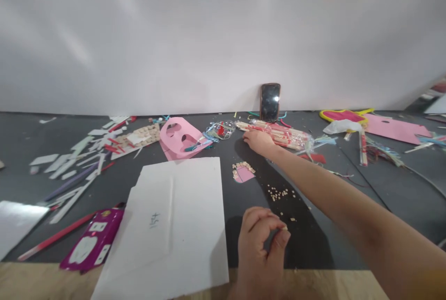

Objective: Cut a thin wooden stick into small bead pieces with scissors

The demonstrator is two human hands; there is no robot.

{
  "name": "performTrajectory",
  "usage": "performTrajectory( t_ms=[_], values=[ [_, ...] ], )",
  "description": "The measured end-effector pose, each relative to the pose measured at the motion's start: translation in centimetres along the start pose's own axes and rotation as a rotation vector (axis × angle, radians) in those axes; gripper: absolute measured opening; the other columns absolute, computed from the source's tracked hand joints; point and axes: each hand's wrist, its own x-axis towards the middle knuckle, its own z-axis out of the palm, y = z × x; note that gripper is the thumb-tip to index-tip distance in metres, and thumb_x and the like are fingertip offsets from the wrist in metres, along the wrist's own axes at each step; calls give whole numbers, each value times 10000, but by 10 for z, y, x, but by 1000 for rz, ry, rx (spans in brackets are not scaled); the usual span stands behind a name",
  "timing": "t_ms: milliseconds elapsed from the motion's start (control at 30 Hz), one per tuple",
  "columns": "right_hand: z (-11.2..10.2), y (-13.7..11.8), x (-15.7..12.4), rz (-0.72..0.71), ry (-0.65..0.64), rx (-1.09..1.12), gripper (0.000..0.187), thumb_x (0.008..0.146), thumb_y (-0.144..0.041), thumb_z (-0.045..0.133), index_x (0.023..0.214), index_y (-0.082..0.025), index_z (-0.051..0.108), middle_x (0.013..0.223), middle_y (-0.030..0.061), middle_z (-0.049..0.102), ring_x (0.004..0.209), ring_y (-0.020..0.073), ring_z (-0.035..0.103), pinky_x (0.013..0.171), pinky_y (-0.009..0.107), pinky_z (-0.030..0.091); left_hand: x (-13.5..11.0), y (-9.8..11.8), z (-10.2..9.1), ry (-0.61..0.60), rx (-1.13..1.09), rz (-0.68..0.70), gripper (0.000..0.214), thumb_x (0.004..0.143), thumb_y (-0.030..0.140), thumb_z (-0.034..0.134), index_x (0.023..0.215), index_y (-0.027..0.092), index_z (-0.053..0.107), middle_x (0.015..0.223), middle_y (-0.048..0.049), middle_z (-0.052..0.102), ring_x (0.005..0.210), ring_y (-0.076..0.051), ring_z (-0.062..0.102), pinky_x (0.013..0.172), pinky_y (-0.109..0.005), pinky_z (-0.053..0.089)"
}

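Note:
My left hand [261, 246] is low in the middle, thumb and forefinger pinched on a small pale disc [285, 228], mostly covered by the fingertips. My right hand [259, 142] reaches across to the near side of a bundle of wooden sticks [284, 135] in clear and red wrapping. Its fingers are curled together, and what they hold, if anything, is hidden. Between the hands lies a small pink heart-like paper piece [245, 174] with pale discs along its upper edge. Loose pale discs [278, 193] are scattered to its right, under my right forearm.
A white board [184, 225] lies left of my left hand. Beyond it are a pink cut-out mask [181, 140] and tangled blue strings [214, 132]. A phone [270, 101] leans on the white partition [209, 49]. Foam strips [80, 151] and a purple packet [92, 239] lie left.

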Motion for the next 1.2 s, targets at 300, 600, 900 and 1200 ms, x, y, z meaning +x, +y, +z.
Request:
performTrajectory(
  t_ms=[300, 600, 900, 1200],
  values=[
    [-3, -11, 9, 42, -48, -13, 338, 906, -334, 574, 1195, -161, 547, 1194, 89, 573, 991, 214, 599, 823, 418, 514, -1, 3, -3, -76, -7, -46, 93, 817, 153, 593, 804, 203, 671, 874, -58, 649, 919, -197, 597, 835, -335, 500],
    [-31, 12, -123, -124, -4, 128, 166, 941, -179, 452, 1007, -156, 603, 994, 54, 638, 887, 162, 604, 797, 311, 471, -2, -1, -5, -88, 93, -24, 75, 825, 180, 595, 814, 198, 667, 922, -65, 657, 949, -207, 596, 850, -354, 487],
    [3, 48, -230, -50, -22, 247, 226, 885, -112, 408, 896, -164, 627, 897, 82, 666, 806, 178, 633, 699, 258, 444, -2, 4, 2, -218, 282, 106, 94, 830, 165, 584, 784, 195, 659, 868, -58, 669, 940, -218, 591, 851, -369, 487],
    [14, 56, -250, -11, 177, 479, 296, 851, -89, 374, 979, -183, 623, 981, 91, 662, 887, 198, 627, 780, 295, 453, -7, 12, 8, -279, 427, 124, 116, 810, 106, 606, 799, 193, 681, 868, -50, 677, 933, -215, 589, 843, -365, 504]
  ],
)
